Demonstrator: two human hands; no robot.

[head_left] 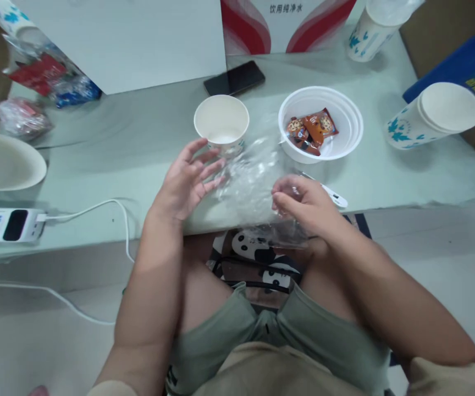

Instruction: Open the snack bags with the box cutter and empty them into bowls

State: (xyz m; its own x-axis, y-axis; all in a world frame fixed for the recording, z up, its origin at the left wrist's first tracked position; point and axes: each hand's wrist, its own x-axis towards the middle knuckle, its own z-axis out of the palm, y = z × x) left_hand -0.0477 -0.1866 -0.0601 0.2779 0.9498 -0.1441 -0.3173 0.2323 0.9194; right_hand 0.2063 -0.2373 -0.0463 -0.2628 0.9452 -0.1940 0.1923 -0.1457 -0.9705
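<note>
A crumpled clear plastic bag point(252, 173) hangs over the table's front edge, its lower part above my lap. My right hand point(303, 201) is closed in a pinch on the bag's right side. Fingers spread, my left hand point(190, 179) is at the bag's left; whether its fingertips touch the plastic is hard to tell. Just behind that hand stands a white paper cup point(221, 118). Beyond my right hand, a white plastic bowl point(351, 124) holds several brown snack packets point(314, 129). A white pen-shaped device point(334, 196) lies partly hidden beside my right hand.
A black phone point(235, 78) lies at the back by a white box point(159, 44). Stacked paper cups point(410, 126) lean at the right, with another paper cup stack point(365, 41) behind. At left are wrapped packets point(23, 118), a white bowl point(10, 165) and a power bank point(4, 224) with a cable.
</note>
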